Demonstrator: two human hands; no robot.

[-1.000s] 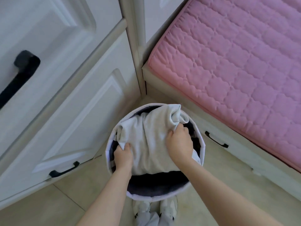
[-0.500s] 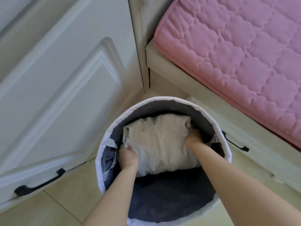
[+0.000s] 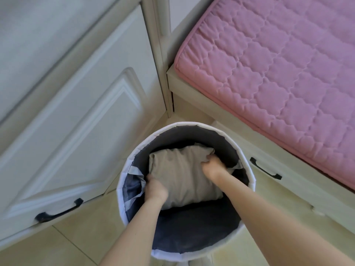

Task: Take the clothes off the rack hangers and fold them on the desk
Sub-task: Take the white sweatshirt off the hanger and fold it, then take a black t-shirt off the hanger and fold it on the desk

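Note:
A folded light grey garment [image 3: 182, 173] lies inside a round fabric laundry basket [image 3: 123, 181] with a white rim and a dark blue lining, standing on the floor. Both my arms reach down into the basket. My left hand [image 3: 154, 189] grips the garment's near left edge, fingers curled under it. My right hand [image 3: 213, 165] grips its far right corner, bunching the cloth. The fingertips of both hands are hidden in the fabric. The garment sits against the far wall of the basket, well below the rim.
White cabinet doors [image 3: 80, 116] with a black handle [image 3: 57, 213] stand to the left. On the right, a pink quilted mattress [image 3: 278, 64] lies on a cream bed base with a black drawer handle [image 3: 266, 169]. Beige floor tiles [image 3: 76, 246] surround the basket.
The garment went from above the basket rim down deep inside it. Both hands followed it down, keeping their hold. The camera came closer to the basket.

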